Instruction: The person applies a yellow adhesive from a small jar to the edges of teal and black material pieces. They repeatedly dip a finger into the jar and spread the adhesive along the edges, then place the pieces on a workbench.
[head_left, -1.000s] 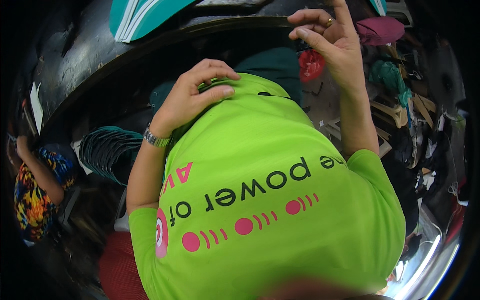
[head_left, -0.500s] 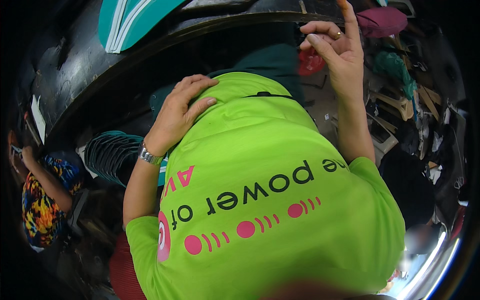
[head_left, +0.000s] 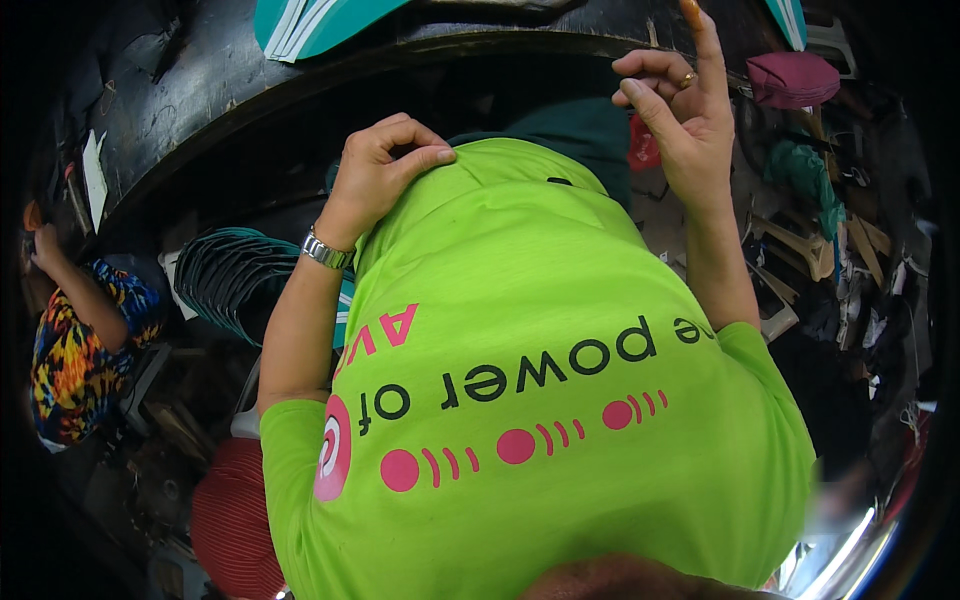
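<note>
My left hand point(head_left: 385, 165), with a metal watch at its wrist, pinches the lower edge of the bright green T-shirt point(head_left: 520, 270) I wear. A fold of cloth is between thumb and fingers. My right hand point(head_left: 688, 125) is raised to the right, holding nothing. Its index finger points away from me, with an orange-brown smear at the tip, while the other fingers are half bent and a ring shows on one. Ahead of me, a teal piece with white stripes point(head_left: 325, 22) lies on the dark table point(head_left: 215, 105).
Left of my forearm is a stack of teal-edged curved pieces point(head_left: 235, 280). A second striped teal piece point(head_left: 790, 20) and a maroon pouch-like item point(head_left: 793, 80) are at far right. Another person in a patterned shirt point(head_left: 80, 350) sits left. A red ribbed seat point(head_left: 235, 520) is behind.
My left hand has gone from resting flat on the shirt to pinching its hem, lifting the cloth slightly. The right hand keeps its pose. The view has shifted a little.
</note>
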